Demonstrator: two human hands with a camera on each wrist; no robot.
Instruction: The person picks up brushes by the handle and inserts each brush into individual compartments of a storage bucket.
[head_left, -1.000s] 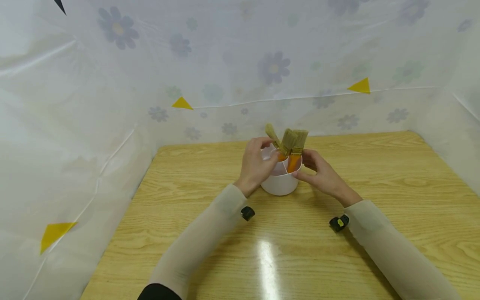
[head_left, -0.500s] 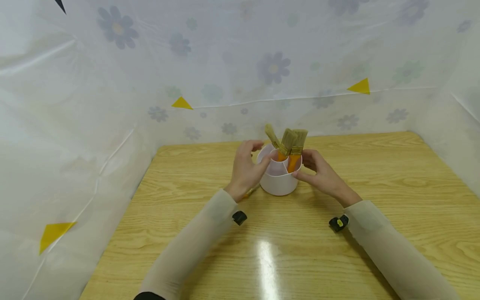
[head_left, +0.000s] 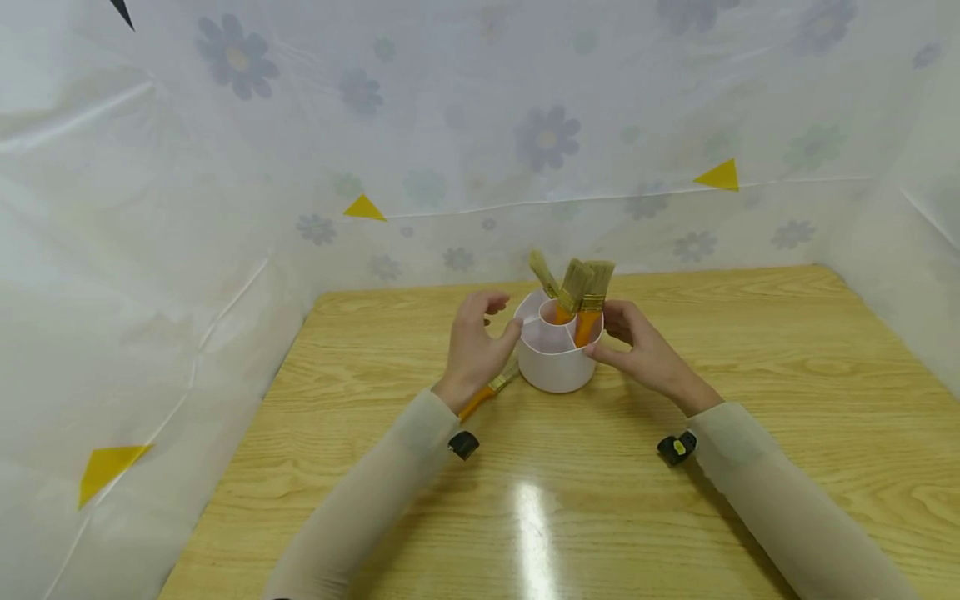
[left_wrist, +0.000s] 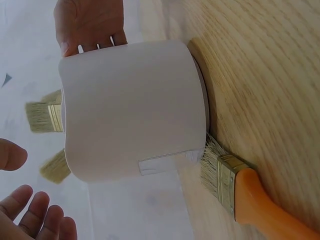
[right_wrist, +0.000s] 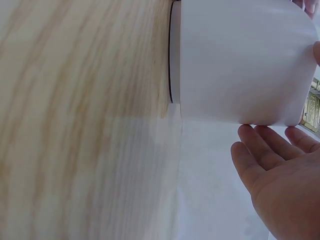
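A white round divided holder [head_left: 557,369] stands upright on the table with three paintbrushes in it, bristles up. One brush [head_left: 542,272] leans left, another brush [head_left: 575,283] is in the round middle section, and a third brush [head_left: 592,321] is at the right. My right hand [head_left: 647,354] holds the holder's right side, thumb at the front and fingers farther back; its fingertips touch the wall [right_wrist: 245,65] in the right wrist view. My left hand [head_left: 477,346] is left of the holder, fingers loosely bent, holding nothing. Below it lies an orange-handled paintbrush [left_wrist: 260,207], bristles against the holder's base.
The wood-grain table [head_left: 600,500] reaches back to a flower-patterned plastic sheet [head_left: 450,150]. Similar sheeting hangs at left and right. Yellow triangles [head_left: 365,207] are stuck along the sheet. Small black devices [head_left: 463,444] are worn at both wrists.
My left hand has moved away from the holder's rim, to the left and toward me, uncovering the paintbrush on the table. My right hand and the holder have hardly moved.
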